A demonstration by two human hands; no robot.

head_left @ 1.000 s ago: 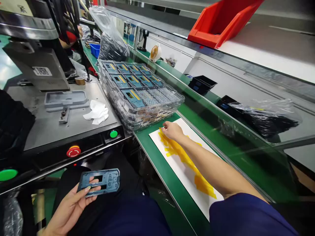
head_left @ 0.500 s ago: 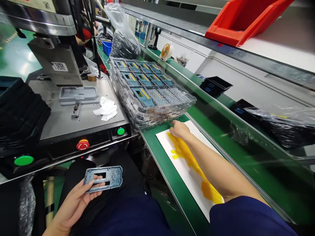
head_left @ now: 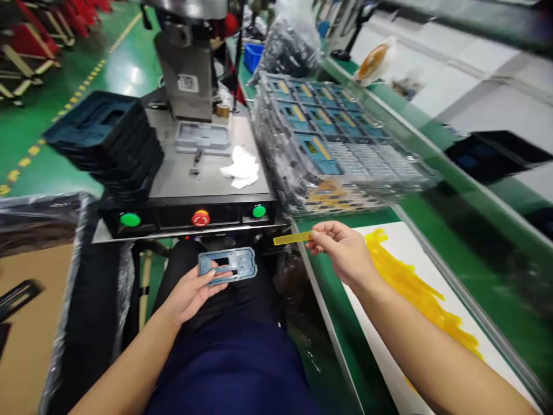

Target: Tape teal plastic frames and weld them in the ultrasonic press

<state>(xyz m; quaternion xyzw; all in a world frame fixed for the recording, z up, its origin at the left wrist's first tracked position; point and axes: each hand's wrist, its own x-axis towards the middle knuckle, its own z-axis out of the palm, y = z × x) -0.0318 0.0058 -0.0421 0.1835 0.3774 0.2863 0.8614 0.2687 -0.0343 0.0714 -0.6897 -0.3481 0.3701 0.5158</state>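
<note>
Over my lap, my left hand (head_left: 196, 293) grips a blue-grey plastic housing panel (head_left: 245, 264) with rectangular openings, thumb on its near face and fingers beneath. My right hand (head_left: 341, 248) pinches one end of a yellow strip (head_left: 290, 238), whose free end points left toward the panel. A gap remains between strip and panel. To the right, a white sheet (head_left: 360, 311) lies on the green bench, with many yellow strips (head_left: 415, 288) piled along it; my right forearm covers part of the sheet.
Ahead stands a press (head_left: 184, 75) with green buttons, a red stop button (head_left: 201, 217) and a grey fixture (head_left: 203, 137). A crumpled white cloth (head_left: 242, 167) lies on its plate. Stacked clear trays (head_left: 345, 190) hold similar panels. Black trays (head_left: 116, 144) are stacked left, above a lined carton (head_left: 38, 323).
My right hand has lifted a yellow strip off the white sheet and brought it left toward the panel. My left hand still holds the panel. The camera view has turned left.
</note>
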